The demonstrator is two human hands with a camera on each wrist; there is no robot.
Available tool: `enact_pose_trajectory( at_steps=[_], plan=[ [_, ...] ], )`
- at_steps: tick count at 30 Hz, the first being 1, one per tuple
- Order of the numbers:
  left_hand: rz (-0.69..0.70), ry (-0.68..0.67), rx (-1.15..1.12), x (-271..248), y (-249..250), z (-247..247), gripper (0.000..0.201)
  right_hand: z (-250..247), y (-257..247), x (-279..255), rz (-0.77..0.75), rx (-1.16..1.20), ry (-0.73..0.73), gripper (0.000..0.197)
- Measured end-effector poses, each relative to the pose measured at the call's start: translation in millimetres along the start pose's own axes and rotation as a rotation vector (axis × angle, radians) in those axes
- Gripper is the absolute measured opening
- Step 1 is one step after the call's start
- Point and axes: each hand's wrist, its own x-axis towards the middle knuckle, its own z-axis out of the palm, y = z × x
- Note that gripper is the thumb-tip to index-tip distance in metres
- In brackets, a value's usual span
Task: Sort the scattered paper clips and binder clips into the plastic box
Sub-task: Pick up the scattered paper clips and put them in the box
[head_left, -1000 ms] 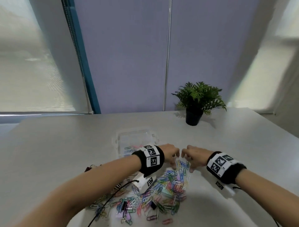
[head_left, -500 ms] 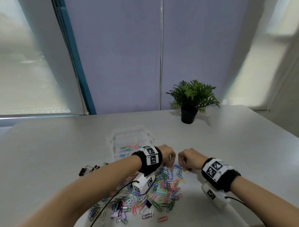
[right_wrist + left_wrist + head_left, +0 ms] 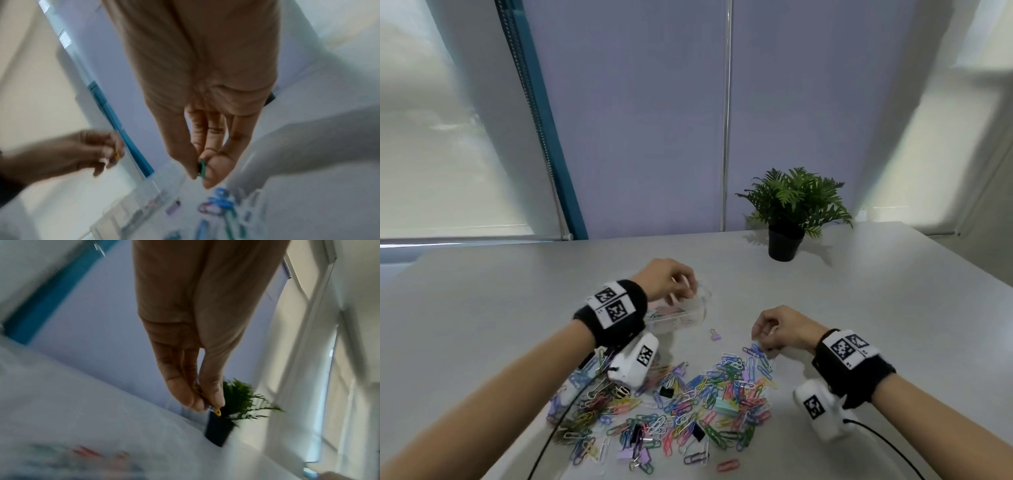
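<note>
The left hand (image 3: 666, 280) hangs over the far end of the plastic box (image 3: 690, 313), its grip pinched on a yellow paper clip (image 3: 217, 411) that pokes down from between thumb and fingertip. So the drop looks nearly straight down from there. The right hand (image 3: 779, 330) is well to the right of the box, low at the far right edge of the pile of clips (image 3: 671, 401), its grip closed on a small green clip (image 3: 202, 167). That clip has to go left and a little farther away, and its long axis looks to run roughly along the fingers. The box is clear and open-topped, and a few coloured paper clips already lie inside; the count is too blurred to tell. One lilac binder clip (image 3: 715, 334) sits alone on the desk (image 3: 482, 308) between the box and the right hand.
</note>
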Motion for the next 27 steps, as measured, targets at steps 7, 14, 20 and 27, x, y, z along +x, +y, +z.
enact_pose_trajectory(
  at_steps=[7, 14, 20, 27],
  plan=[
    [-0.198, 0.032, 0.405, -11, -50, -13, 0.020, 4, -60, 36, -0.127, 0.249, -0.020, 0.019],
    [0.084, -0.027, 0.503, -41, 1, 28, 0.016, 13, -102, 78, -0.212, 0.038, -0.077, 0.022],
    [0.096, -0.379, 0.505, -56, 16, 72, 0.052, 10, -107, 67, -0.252, -0.187, -0.136, 0.031],
    [0.088, -0.396, 0.496, -31, 19, 93, 0.062, -7, -55, 26, -0.174, -0.730, -0.206, 0.045]
  ],
)
